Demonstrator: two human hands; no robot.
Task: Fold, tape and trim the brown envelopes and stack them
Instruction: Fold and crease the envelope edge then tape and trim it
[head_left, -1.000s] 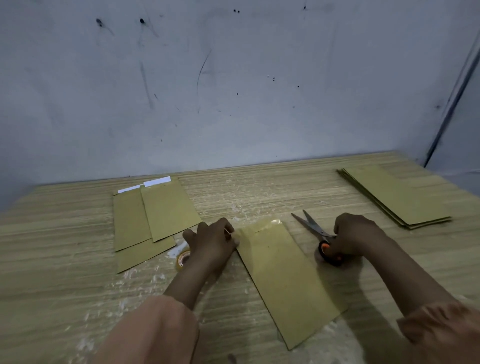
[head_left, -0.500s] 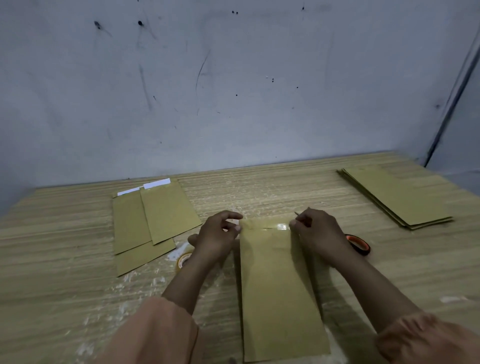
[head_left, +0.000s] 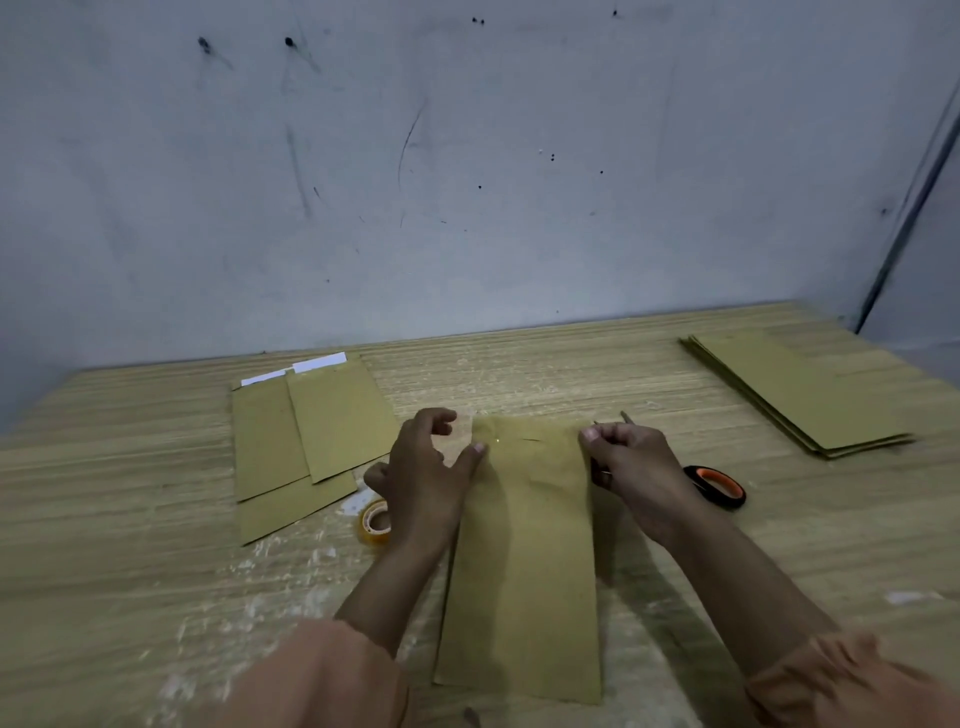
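Note:
A brown envelope lies lengthwise on the wooden table in front of me, its folded top end away from me. My left hand rests its thumb on the envelope's upper left edge, with the other fingers lifted and loosely curled. My right hand is at the upper right corner, fingers curled round the envelope's right edge. The scissors, with a black and orange handle, lie on the table behind my right hand, which hides most of the blades. A roll of clear tape sits just left of my left wrist.
Three brown envelopes lie overlapped at the back left, two showing white strips at their far ends. A neat stack of brown envelopes lies at the back right. A marked grey wall rises behind the table.
My right hand let go of the scissors and came to the envelope's top right corner. The envelope was turned straight. My left fingers have lifted off its top left corner, the thumb staying on.

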